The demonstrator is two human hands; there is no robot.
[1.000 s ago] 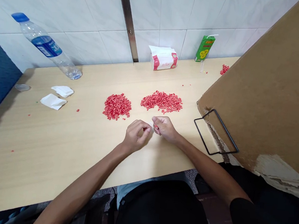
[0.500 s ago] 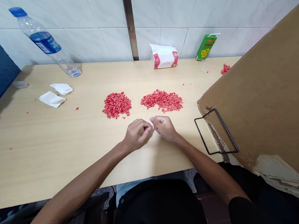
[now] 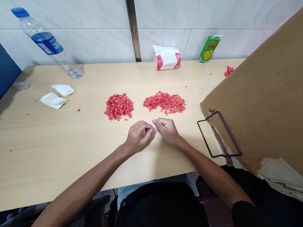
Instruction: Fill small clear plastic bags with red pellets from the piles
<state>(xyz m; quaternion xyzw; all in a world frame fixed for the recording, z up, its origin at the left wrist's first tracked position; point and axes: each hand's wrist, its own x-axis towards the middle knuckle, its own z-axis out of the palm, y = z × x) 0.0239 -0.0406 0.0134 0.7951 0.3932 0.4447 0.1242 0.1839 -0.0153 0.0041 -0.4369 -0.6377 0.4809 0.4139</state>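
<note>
My left hand [image 3: 138, 136] is closed, thumb pressed to the fingertips; whatever lies between them is too small to make out. Right beside it, my right hand [image 3: 167, 130] is curled closed, and a small red piece [image 3: 157, 128] shows at its fingers. Both hands meet just above the table's front half. Ahead of the left hand lies a rounded pile of small red cylinder-like pieces [image 3: 119, 107]. A wider pile of similar red pieces [image 3: 166, 102] spreads out beyond the right hand.
A cardboard sheet [image 3: 263, 93] with a black wire frame [image 3: 220, 135] stands at the right. Along the tiled wall are a plastic bottle [image 3: 48, 45], a tissue pack [image 3: 168, 59] and a green drink carton [image 3: 209, 49]. Folded tissues [image 3: 53, 100] lie at left; more red pieces [image 3: 229, 71] sit far right.
The view has shifted very slightly. Both hands stay pinched together in the same spot, and the piles look unchanged.
</note>
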